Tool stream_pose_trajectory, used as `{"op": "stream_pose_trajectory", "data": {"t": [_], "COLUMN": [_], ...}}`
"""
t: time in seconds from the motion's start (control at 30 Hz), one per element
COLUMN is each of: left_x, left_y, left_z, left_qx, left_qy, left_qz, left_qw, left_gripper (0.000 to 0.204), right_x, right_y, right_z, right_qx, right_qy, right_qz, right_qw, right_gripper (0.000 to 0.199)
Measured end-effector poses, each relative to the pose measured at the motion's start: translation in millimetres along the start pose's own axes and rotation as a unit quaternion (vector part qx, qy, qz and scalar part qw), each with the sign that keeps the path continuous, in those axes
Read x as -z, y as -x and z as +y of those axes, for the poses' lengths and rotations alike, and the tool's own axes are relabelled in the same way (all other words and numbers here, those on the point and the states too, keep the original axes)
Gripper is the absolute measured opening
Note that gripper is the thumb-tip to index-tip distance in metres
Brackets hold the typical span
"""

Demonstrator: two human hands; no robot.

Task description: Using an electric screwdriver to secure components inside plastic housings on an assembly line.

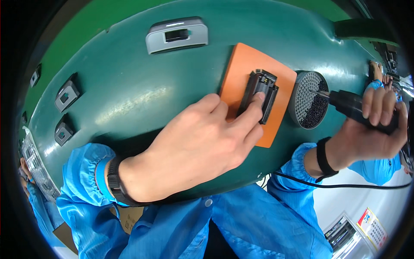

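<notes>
A small black rectangular part lies on an orange pad on the green belt. My left hand reaches over the pad, its thumb and forefinger pinching the near end of the black part. My right hand grips a black electric screwdriver held sideways. The screwdriver's bit points left, its tip over a round grey tray of small black screws beside the pad.
A grey housing with a dark slot sits farther back on the green belt. Several small grey housings lie along the belt's left edge. A black cable runs off to the right under my right wrist.
</notes>
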State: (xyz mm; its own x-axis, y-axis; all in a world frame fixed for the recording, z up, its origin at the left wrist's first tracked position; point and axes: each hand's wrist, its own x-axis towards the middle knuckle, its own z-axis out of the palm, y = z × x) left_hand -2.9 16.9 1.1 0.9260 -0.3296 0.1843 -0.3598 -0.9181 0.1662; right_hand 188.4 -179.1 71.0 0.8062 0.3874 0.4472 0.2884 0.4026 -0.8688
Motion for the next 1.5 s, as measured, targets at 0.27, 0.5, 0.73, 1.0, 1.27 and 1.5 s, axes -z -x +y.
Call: {"op": "stream_pose_trajectory", "data": {"t": [0.27,0.5,0.73,1.0,1.27,1.5], "left_x": [-1.1,0.6,1.3,-0.9,0.6,15.4], "left_y": [-2.7,-5.8,-6.3,-5.0,-9.3,3.0], "left_z": [2.7,2.1,2.3,3.7,-5.6,-5.8], "left_qx": [-0.004,-0.012,-0.013,-0.016,-0.029,-0.011], "left_qy": [-0.010,-0.009,-0.009,-0.005,-0.001,-0.029], "left_qz": [0.009,-0.012,-0.023,-0.012,-0.008,0.012], "left_qw": [1.000,1.000,1.000,1.000,1.000,0.999], "left_gripper": [0.018,0.017,0.017,0.017,0.036,0.022], "right_x": [-48.1,-38.1,-35.3,-41.3,-70.4,-101.8], "right_y": [4.3,-6.7,-8.6,0.6,5.8,18.6], "right_z": [7.7,33.5,45.6,47.2,42.6,53.6], "right_qx": [-0.001,0.008,0.004,0.014,0.009,0.024], "right_qy": [-0.060,-0.049,-0.064,-0.055,0.008,-0.085], "right_qz": [-0.136,-0.232,-0.238,-0.199,-0.200,-0.144], "right_qw": [0.989,0.972,0.969,0.978,0.980,0.986], "right_gripper": [0.027,0.035,0.035,0.035,0.014,0.022]}}
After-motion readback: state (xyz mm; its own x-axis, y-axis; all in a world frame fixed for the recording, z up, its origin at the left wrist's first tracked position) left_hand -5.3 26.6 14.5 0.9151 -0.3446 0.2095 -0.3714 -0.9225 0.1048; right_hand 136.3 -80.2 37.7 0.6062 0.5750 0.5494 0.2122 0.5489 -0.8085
